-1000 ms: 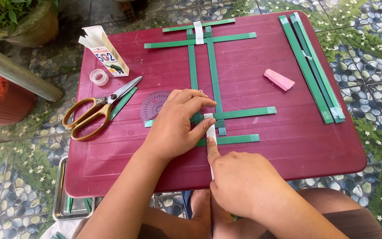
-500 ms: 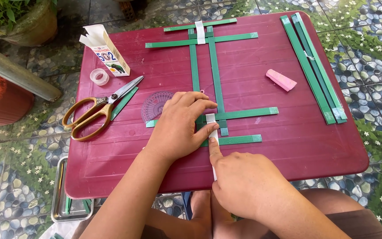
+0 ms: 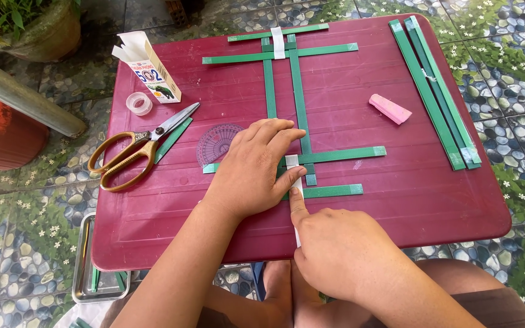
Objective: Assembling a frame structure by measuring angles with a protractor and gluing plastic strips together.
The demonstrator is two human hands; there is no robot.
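A lattice of green strips [image 3: 299, 109] lies flat on the dark red table [image 3: 396, 200]. My left hand [image 3: 251, 167] rests palm down on the near crossing, fingers spread over the strips. A white tape strip [image 3: 293, 168] runs over the two near cross strips [image 3: 341, 155]. My right hand [image 3: 335, 252] has its index finger stretched out, its tip pressing the tape's near end against the table. Another white tape piece [image 3: 278, 42] sits on the far crossing.
Gold-handled scissors [image 3: 135, 146], a clear protractor [image 3: 217, 141], a tape roll [image 3: 139, 103] and a small open carton [image 3: 150, 70] lie at the left. A pink block [image 3: 390, 109] and a bundle of green strips [image 3: 435, 91] lie at the right. A metal tray [image 3: 86, 267] sits below the table.
My left hand has slid slightly right along the crossing and its fingers have spread. My right index finger stays pressed on the tape.
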